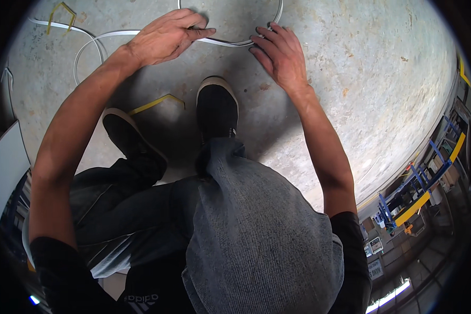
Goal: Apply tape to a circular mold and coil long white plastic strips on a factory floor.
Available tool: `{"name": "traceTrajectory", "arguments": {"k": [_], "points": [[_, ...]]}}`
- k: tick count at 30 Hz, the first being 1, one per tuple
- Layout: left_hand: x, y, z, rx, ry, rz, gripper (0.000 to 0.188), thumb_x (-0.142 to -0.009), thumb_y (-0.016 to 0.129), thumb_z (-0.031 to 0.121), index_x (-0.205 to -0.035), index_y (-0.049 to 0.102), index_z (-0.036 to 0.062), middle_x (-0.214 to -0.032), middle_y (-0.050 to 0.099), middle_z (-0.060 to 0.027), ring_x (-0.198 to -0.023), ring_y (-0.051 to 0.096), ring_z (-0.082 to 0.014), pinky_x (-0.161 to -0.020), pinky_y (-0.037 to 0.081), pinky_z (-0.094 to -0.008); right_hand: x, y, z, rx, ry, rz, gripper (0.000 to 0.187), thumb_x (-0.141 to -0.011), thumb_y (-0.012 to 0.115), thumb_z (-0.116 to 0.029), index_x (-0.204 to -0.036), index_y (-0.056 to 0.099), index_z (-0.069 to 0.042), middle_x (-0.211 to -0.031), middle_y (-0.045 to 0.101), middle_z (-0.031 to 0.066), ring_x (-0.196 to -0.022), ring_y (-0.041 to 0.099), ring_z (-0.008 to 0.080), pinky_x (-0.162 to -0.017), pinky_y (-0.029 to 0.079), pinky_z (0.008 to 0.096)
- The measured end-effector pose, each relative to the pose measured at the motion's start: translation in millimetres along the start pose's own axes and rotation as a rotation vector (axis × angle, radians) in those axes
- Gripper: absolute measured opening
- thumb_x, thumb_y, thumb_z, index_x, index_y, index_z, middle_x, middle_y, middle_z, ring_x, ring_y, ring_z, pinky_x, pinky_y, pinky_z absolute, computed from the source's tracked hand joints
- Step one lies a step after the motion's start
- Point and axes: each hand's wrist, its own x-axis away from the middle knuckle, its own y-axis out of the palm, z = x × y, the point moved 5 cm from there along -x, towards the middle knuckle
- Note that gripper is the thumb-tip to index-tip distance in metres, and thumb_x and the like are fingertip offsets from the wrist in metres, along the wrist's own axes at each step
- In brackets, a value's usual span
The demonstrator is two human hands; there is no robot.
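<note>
The person crouches over a bare concrete floor (361,94), both forearms reaching forward from the lower edge toward the top of the view. The left hand (165,36) lies palm down, wrist slightly bent, its fingers (199,32) stretched out close together and pointing to the right, pressing flat on a white flat cable (222,43) that runs along the floor beneath them. The right hand (277,55) also lies palm down just to the right, fingers a little spread and angled up and to the left, their tips resting on the same cable where it curves; neither hand is closed around it, both simply press on it. The cable bends upward from the right hand into a loop that leaves the top edge, and to the left of the left wrist it sweeps into another white loop (86,49) lying on the floor. The two hands are near each other but not touching. Below them stand two black shoes with pale soles, the right shoe (217,107) pointing toward the hands and the left shoe (131,138) turned outward. A yellow bent strip (157,103) lies between the shoes, and another yellow strip (60,13) lies at the upper left.
</note>
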Motion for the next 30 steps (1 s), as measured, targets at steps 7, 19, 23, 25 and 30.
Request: {"name": "traceTrajectory", "arguments": {"k": [7, 19, 23, 25, 30], "points": [[12.2, 11.0, -4.8, 0.003, -0.074, 0.065, 0.046, -0.097, 0.068, 0.007, -0.142, 0.07, 0.015, -0.122, 0.062, -0.0072, -0.112, 0.059, -0.0281, -0.103, 0.05, -0.0409, -15.6, 0.3, 9.2, -0.127, -0.119, -0.081, 0.03, -0.082, 0.082, -0.011, -0.111, 0.082, -0.019, -0.11, 0.073, -0.0012, -0.115, 0.066, 0.025, -0.11, 0.051, 0.0453], [9.7, 11.1, -0.7, 0.17, -0.107, 0.156, 0.048, -0.085, 0.071, -0.003, -0.125, 0.08, 0.0208, -0.108, 0.066, -0.0004, -0.104, 0.061, -0.0243, -0.097, 0.045, -0.0379, -38.3, 24.5, -24.2, -0.231, -0.17, -0.152, 0.017, -0.091, 0.078, -0.022, -0.108, 0.08, -0.017, -0.102, 0.072, 0.0024, -0.099, 0.067, 0.0287, -0.091, 0.055, 0.0415], [5.6, 2.2, -5.5, 0.185, -0.09, 0.163, 0.018, -0.094, 0.072, 0.02, -0.109, 0.078, 0.013, -0.105, 0.072, -0.0062, -0.101, 0.064, -0.0305, -0.093, 0.049, -0.0416, -38.2, 30.0, -26.7, -0.28, -0.078, -0.208, 0.02, -0.092, 0.078, -0.017, -0.112, 0.078, -0.013, -0.101, 0.072, 0.0074, -0.098, 0.069, 0.0326, -0.083, 0.057, 0.0431], [10.5, -2.1, -14.2, 0.163, -0.08, 0.089, 0.018, -0.094, 0.072, 0.021, -0.109, 0.078, 0.0128, -0.106, 0.072, -0.0057, -0.102, 0.064, -0.03, -0.094, 0.049, -0.0421, -41.9, 26.9, -24.6, -0.258, -0.055, -0.232, 0.018, -0.093, 0.078, -0.016, -0.11, 0.077, -0.012, -0.101, 0.072, 0.0075, -0.098, 0.069, 0.0324, -0.082, 0.057, 0.0432], [-5.5, -20.5, -18.7, 0.016, 0.002, -0.092, 0.016, -0.095, 0.07, 0.02, -0.105, 0.078, 0.0101, -0.104, 0.072, -0.0077, -0.103, 0.066, -0.0297, -0.097, 0.049, -0.0432, -51.5, -3.3, 9.6, 0.083, -0.451, -0.29, 0.025, -0.093, 0.063, -0.008, -0.116, 0.072, -0.014, -0.114, 0.071, 0.0023, -0.109, 0.067, 0.0279, -0.089, 0.056, 0.0428]]}}
